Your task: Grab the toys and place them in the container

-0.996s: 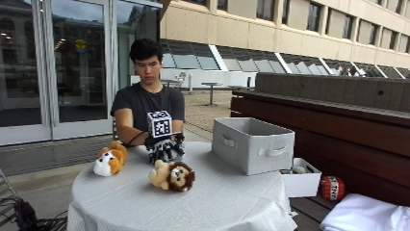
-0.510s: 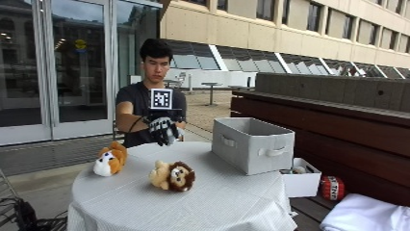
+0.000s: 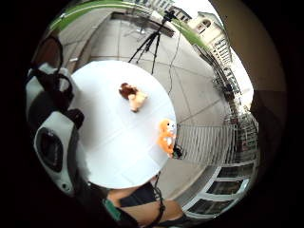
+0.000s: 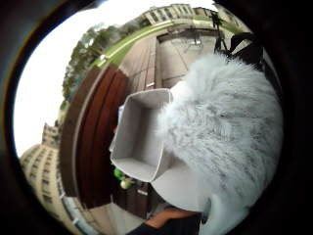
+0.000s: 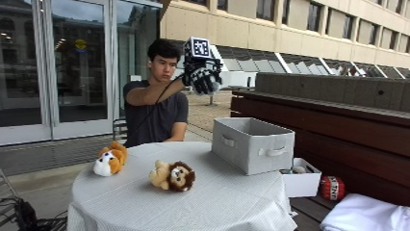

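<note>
The gloved right hand [image 5: 204, 78] is raised at head height, gripping a grey furry toy [image 4: 225, 132]. The container [image 5: 253, 144] stands on the counter [image 5: 211, 202] below.

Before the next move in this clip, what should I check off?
1. Toy in hand: ok. The black-gloved right hand, raised high, holds a fluffy grey toy.
2. Container ready: ok. The grey fabric bin stands upright on the white-clothed round table, its top open.
3. Bin has room: ok. The thumb side palm view shows it empty inside.
4. Hand over the bin: not ok. It appears to be off to the person's side of it.
5. All toys cleared: not ok. The orange and white plush and the brown-maned lion plush lie on the table.
</note>
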Action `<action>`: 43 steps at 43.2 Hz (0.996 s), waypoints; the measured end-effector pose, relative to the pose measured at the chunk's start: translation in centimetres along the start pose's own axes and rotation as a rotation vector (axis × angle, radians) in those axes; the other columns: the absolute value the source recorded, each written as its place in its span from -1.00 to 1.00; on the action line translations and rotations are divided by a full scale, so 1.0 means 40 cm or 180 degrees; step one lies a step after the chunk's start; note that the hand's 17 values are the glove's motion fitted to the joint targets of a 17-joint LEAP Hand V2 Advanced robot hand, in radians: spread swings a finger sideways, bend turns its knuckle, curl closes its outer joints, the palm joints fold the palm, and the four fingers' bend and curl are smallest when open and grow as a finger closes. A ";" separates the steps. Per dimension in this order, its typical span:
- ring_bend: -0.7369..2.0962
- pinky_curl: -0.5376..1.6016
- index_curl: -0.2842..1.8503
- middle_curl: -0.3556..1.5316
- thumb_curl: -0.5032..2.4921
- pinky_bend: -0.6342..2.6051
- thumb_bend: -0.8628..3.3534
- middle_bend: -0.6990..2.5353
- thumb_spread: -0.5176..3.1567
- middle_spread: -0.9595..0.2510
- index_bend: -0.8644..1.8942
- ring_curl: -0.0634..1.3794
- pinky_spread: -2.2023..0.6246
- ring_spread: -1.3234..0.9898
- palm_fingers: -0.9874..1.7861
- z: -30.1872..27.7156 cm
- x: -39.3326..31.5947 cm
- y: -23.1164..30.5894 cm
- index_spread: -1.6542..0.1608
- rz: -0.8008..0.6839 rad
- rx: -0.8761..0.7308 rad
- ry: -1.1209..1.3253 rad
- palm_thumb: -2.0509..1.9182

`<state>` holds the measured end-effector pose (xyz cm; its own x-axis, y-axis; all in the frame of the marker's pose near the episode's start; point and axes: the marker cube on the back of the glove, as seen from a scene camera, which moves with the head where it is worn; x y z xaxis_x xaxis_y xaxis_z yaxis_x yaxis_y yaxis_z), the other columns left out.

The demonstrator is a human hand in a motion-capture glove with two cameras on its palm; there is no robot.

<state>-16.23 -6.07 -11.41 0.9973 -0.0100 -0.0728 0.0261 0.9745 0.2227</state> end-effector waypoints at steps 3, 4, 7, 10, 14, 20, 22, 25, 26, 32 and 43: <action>0.22 -0.15 -0.41 -0.15 -0.22 -0.09 -0.50 -0.29 -0.26 -0.10 -0.28 -0.34 0.25 -0.22 0.47 -0.017 -0.071 -0.010 0.39 -0.0084 0.0029 -0.0018 0.38; 0.22 -0.15 -0.42 -0.15 -0.21 -0.09 -0.50 -0.29 -0.26 -0.10 -0.29 -0.34 0.25 -0.22 0.47 -0.022 -0.094 -0.009 0.39 -0.0108 0.0032 -0.0018 0.38; 0.23 -0.15 -0.43 -0.15 -0.20 -0.08 -0.50 -0.29 -0.26 -0.11 -0.29 -0.34 0.25 -0.22 0.46 -0.032 -0.168 -0.003 0.38 -0.0194 0.0032 -0.0019 0.38; 0.22 -0.15 -0.43 -0.14 -0.19 -0.09 -0.51 -0.30 -0.26 -0.12 -0.28 -0.34 0.25 -0.22 0.46 -0.038 -0.232 0.007 0.38 -0.0272 0.0059 -0.0001 0.38; 0.22 -0.15 -0.45 -0.13 -0.18 -0.08 -0.51 -0.30 -0.26 -0.13 -0.29 -0.34 0.25 -0.22 0.46 -0.043 -0.353 0.033 0.38 -0.0438 0.0139 0.0031 0.38; 0.23 -0.15 -0.47 -0.12 -0.16 -0.08 -0.52 -0.30 -0.26 -0.15 -0.29 -0.33 0.25 -0.22 0.46 -0.025 -0.484 0.054 0.38 -0.0649 0.0063 -0.0052 0.38; 0.22 -0.15 -0.47 -0.11 -0.16 -0.08 -0.52 -0.30 -0.26 -0.15 -0.28 -0.34 0.25 -0.22 0.46 -0.009 -0.511 0.054 0.38 -0.0692 0.0039 -0.0061 0.38; 0.23 -0.15 -0.48 -0.11 -0.15 -0.08 -0.53 -0.31 -0.26 -0.16 -0.28 -0.33 0.25 -0.22 0.46 0.022 -0.536 0.053 0.38 -0.0724 0.0000 -0.0057 0.39; 0.23 -0.15 -0.48 -0.10 -0.15 -0.08 -0.53 -0.31 -0.26 -0.16 -0.28 -0.33 0.25 -0.23 0.46 0.032 -0.543 0.056 0.37 -0.0719 -0.0017 -0.0045 0.38; 0.22 -0.15 -0.51 -0.09 -0.14 -0.07 -0.54 -0.32 -0.25 -0.17 -0.30 -0.34 0.24 -0.23 0.44 0.091 -0.565 0.075 0.38 -0.0633 -0.0102 0.0165 0.38; 0.15 -0.03 -0.59 -0.12 -0.30 0.16 -0.66 -0.47 -0.14 0.21 -0.38 -0.32 0.33 -0.11 -0.17 0.132 -0.495 0.064 0.47 -0.0768 -0.0315 0.0382 0.09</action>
<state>-35.53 -4.55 -4.26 0.9476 -0.2235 -0.2281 0.2490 0.9644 0.0895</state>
